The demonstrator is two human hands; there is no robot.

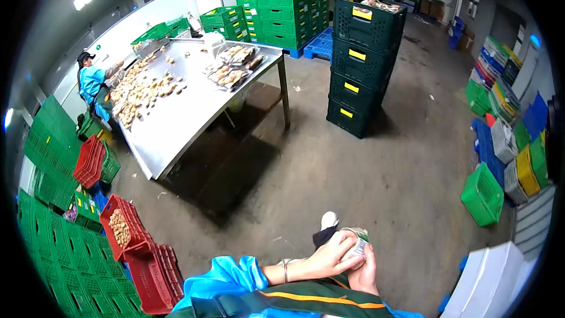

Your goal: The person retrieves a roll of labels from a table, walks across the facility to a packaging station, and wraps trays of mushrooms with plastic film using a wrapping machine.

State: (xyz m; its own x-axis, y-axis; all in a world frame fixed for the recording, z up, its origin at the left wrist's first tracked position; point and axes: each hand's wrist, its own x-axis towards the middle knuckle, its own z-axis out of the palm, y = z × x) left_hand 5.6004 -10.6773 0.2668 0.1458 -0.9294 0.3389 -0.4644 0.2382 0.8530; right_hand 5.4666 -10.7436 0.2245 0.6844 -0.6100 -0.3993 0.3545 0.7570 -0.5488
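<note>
Low in front of my body, both hands hold a small packet [359, 241] with a green and white printed label; its contents are largely covered by my fingers. My left hand [333, 254], with a bracelet at the wrist, is closed over the packet's near left side. From the right, my right hand [366, 271] wraps round the other side, thumb along the label. A blue sleeve [220, 280] and a dark green apron with an orange edge [318, 299] lie beneath my arms.
A metal table [176, 123] bears a heap of mushroom-like pieces [138, 94] and several filled packets [229, 70]. A co-worker [94, 82] stands at its far left side. Stacked dark green crates [359, 76] stand ahead; red crates [150, 271] sit at the left, a green basket [482, 195] right.
</note>
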